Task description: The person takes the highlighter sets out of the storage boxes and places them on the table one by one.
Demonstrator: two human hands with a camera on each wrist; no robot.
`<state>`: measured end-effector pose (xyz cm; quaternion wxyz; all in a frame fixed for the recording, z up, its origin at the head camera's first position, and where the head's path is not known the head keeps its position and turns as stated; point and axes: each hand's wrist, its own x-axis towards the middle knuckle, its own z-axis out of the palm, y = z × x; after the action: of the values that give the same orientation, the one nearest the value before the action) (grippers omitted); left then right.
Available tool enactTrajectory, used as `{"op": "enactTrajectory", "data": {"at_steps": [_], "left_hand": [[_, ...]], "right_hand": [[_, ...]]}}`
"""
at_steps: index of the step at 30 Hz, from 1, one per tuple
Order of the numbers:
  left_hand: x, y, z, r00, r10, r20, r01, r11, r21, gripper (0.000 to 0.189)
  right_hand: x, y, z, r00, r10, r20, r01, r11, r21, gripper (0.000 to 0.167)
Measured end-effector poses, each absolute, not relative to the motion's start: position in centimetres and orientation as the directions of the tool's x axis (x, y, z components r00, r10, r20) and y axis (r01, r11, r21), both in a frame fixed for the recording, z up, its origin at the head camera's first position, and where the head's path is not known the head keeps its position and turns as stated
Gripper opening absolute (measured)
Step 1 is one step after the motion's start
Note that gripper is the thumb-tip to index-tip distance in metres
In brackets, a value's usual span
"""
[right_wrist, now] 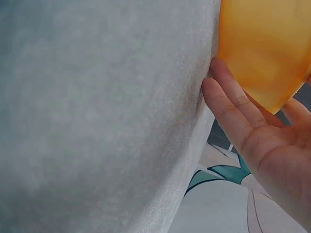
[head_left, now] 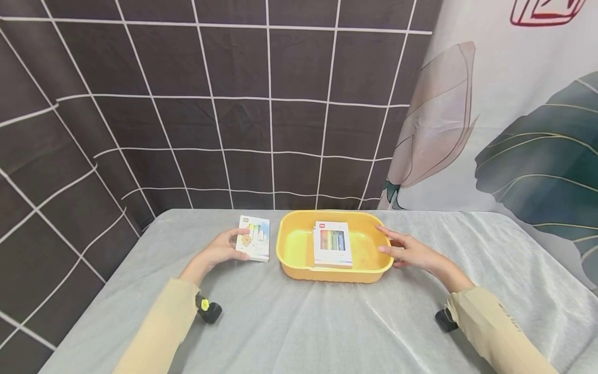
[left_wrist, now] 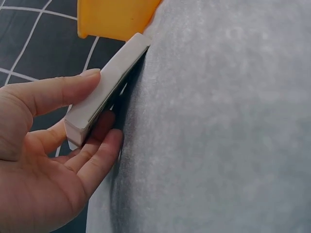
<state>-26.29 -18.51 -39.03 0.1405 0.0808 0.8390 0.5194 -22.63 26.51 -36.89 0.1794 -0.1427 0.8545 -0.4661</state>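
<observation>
My left hand [head_left: 219, 248] grips a flat white box of coloured sticks [head_left: 259, 250] just left of the yellow plastic basin [head_left: 336, 275]. In the left wrist view the thumb lies on one narrow side and the fingers curl beneath; the box tilts, its far end low by the cloth. At the basin's right end my right hand [head_left: 413, 253] holds the rim, thumb and index finger over it. Its other fingers [right_wrist: 238, 104] lie along the outer wall in the right wrist view. A second white box [head_left: 333, 259], its window showing coloured sticks, rests inside the basin.
A grey cloth [head_left: 299, 327] covers the table, with soft folds. Behind it hangs a dark curtain [head_left: 299, 124] with a white grid, and a leaf-patterned white curtain [head_left: 448, 171] to the right. Small black devices [head_left: 211, 311] are strapped at both wrists.
</observation>
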Motion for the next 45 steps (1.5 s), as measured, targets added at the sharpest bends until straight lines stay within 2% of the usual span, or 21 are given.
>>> {"op": "enactTrajectory", "data": {"at_steps": [8, 17, 29, 45], "left_hand": [[-26.1, -18.55, -38.85, -0.957, 0.272, -0.102, 0.063, 0.536, 0.842, 0.076], [-25.95, -18.97, -39.03, -0.972, 0.219, -0.083, 0.082, 0.651, 0.755, 0.076], [-25.82, -19.07, -39.25, -0.981, 0.195, -0.013, 0.13, 0.699, 0.703, 0.073], [-25.89, -18.84, -39.16, -0.985, 0.169, 0.029, 0.138, 0.68, 0.72, 0.069]], "right_hand": [[-22.58, 26.45, -36.8, -0.896, -0.407, -0.176, -0.075, 0.53, -0.845, 0.071], [-22.54, 26.45, -36.86, -0.898, -0.402, -0.177, -0.068, 0.526, -0.848, 0.071], [-22.56, 26.47, -36.9, -0.897, -0.406, -0.176, -0.071, 0.525, -0.848, 0.071], [-22.65, 26.56, -36.93, -0.897, -0.403, -0.184, -0.069, 0.537, -0.841, 0.07]]}}
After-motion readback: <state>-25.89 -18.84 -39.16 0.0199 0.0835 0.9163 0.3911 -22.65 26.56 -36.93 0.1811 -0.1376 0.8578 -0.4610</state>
